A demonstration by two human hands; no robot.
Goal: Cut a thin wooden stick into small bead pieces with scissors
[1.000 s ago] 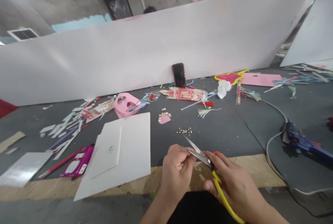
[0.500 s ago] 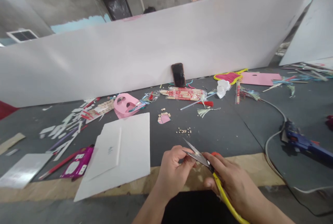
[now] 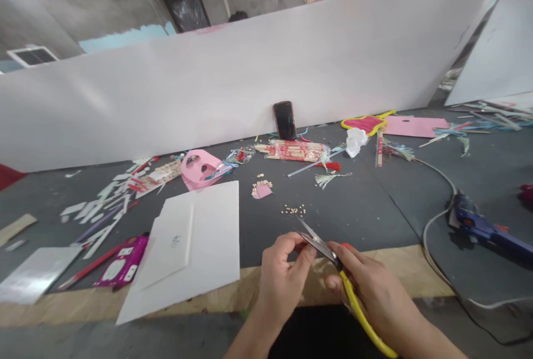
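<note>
My right hand (image 3: 368, 284) is closed round the scissors (image 3: 353, 309), which have yellow handles and slightly parted blades pointing up and left. Thumb and forefinger of my left hand (image 3: 285, 270) pinch together right at the blades; whatever sits between those fingers is too small and hidden to name. Just beyond the blade tips lies a scatter of tiny beige pieces (image 3: 293, 210) on the dark table. Farther back, a small pink piece (image 3: 262, 190) has beige bits along its upper edge.
White sheets (image 3: 208, 237) and a purple packet (image 3: 122, 262) lie to the left, near a pink mask-like cutout (image 3: 200, 167). A phone (image 3: 285, 120) leans on the white partition (image 3: 208, 86). At right rests a blue glue gun (image 3: 487, 228) with its cord. Wrapped sticks (image 3: 291, 150) lie mid-table.
My left hand has shifted slightly right, closer along the scissor blades. The blades look a little less widely parted. Other things stay in place, apart from a slight camera shift.
</note>
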